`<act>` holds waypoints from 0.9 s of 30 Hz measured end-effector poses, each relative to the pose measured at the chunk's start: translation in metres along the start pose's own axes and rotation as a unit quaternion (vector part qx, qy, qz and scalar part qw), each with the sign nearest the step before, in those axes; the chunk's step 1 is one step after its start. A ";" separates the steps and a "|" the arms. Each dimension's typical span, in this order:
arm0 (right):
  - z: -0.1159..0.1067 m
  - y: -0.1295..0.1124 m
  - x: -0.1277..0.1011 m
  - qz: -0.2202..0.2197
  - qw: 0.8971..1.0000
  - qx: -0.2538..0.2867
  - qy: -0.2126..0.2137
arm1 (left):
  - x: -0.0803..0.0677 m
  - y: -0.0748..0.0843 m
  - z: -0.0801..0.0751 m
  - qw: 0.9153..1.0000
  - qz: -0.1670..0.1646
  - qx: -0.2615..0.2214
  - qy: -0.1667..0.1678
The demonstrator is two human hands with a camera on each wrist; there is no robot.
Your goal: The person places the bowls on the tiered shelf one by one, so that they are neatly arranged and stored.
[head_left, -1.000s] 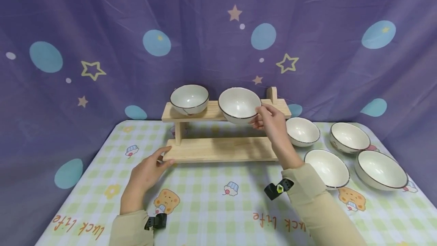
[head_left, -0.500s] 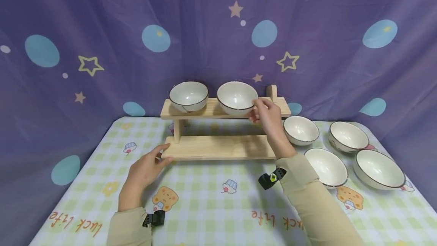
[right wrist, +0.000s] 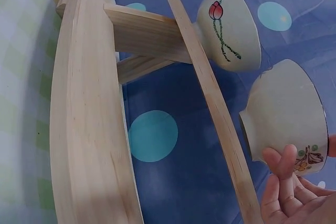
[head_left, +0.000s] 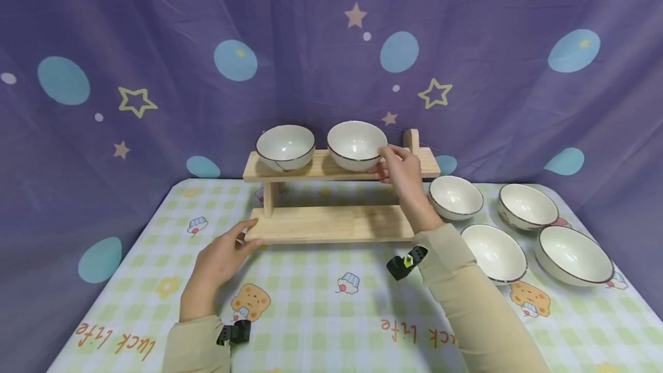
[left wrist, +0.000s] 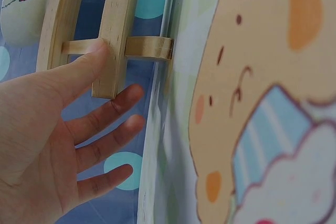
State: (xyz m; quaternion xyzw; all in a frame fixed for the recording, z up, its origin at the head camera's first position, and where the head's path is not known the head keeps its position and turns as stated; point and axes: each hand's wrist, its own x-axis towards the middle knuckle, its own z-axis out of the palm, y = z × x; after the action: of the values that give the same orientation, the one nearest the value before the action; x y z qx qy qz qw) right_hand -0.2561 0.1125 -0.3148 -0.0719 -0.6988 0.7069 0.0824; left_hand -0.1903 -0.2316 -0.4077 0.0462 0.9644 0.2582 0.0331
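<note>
My right hand (head_left: 403,171) pinches the right side of a white dark-rimmed bowl (head_left: 356,141), thumb at the rim and fingers beneath. That bowl is over the upper board of a two-tier wooden rack (head_left: 331,224). In the right wrist view, a narrow gap seems to separate the bowl's foot (right wrist: 245,136) from the board. A second bowl (head_left: 286,145), with a red flower on its outside, stands at the upper board's left. My left hand (head_left: 221,261) grips the left front corner of the lower board, thumb in front and index finger behind in the left wrist view.
Several more white bowls stand on the right of the checked tablecloth (head_left: 311,315), among them a small bowl (head_left: 456,197) beside the rack and a larger bowl (head_left: 574,256) near the right edge. A purple curtain (head_left: 321,39) hangs close behind the rack.
My right hand has carried its bowl slightly left and back, over the upper board. My left hand keeps its grip on the rack's corner. The head view has shifted slightly.
</note>
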 end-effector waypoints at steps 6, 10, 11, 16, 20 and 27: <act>0.003 -0.002 0.002 0.007 1.000 0.011 -0.001 | 0.000 0.001 -0.001 1.000 -0.003 0.001 -0.003; 0.004 -0.003 0.004 0.008 1.000 0.010 -0.001 | 0.001 0.002 -0.002 1.000 0.001 0.000 -0.003; 0.004 -0.003 0.004 0.009 1.000 0.008 -0.001 | 0.001 0.002 -0.002 1.000 0.001 -0.001 -0.003; 0.006 -0.004 0.003 0.015 1.000 -0.013 0.000 | 0.001 0.002 -0.002 1.000 0.000 -0.002 -0.002; 0.007 -0.004 0.003 0.020 1.000 -0.021 0.000 | 0.001 0.000 0.000 1.000 -0.001 -0.001 -0.001; 0.008 -0.002 0.005 0.025 1.000 -0.016 0.001 | 0.001 0.000 0.001 1.000 0.003 0.001 0.004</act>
State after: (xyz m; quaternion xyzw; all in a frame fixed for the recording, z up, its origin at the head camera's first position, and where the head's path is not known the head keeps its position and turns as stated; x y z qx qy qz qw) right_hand -0.2625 0.1053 -0.3123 -0.0912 -0.7079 0.6975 0.0640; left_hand -0.1911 -0.2315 -0.4088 0.0481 0.9646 0.2578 0.0286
